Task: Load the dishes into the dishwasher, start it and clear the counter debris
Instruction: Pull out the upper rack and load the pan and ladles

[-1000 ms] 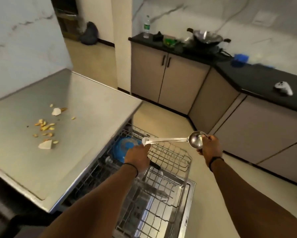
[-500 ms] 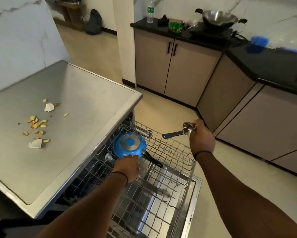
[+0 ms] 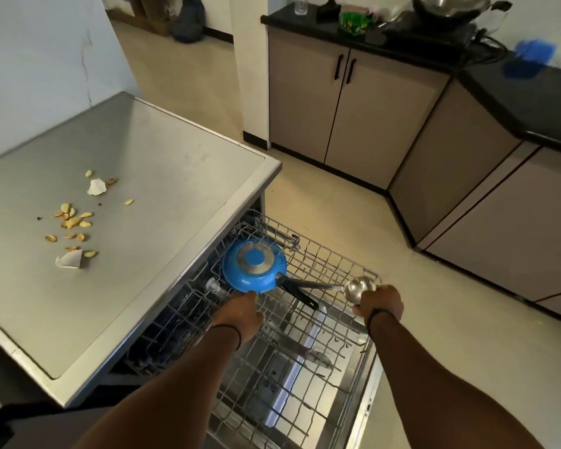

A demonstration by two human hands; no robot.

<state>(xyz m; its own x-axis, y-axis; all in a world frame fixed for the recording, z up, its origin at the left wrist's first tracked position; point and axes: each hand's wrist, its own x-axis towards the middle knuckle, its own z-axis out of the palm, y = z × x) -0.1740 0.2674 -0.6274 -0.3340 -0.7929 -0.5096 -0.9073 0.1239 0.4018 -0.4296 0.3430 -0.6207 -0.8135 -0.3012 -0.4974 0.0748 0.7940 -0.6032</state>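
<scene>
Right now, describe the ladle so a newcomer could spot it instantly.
Find the pulled-out dishwasher rack under the steel counter. At its far right edge, the right hand grips a ladle by its bowl. It is shiny bare metal, unlike the blue frying pan lying upside down beside it.

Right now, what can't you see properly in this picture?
All in the head view:
- Left hand: fingers hidden behind its own back, so its grip is unclear.
- Wok: cut off by the top edge.
- Blue thing on the dark counter: too blurred to name.
- Dishwasher inside: hidden under the steel counter.
</scene>
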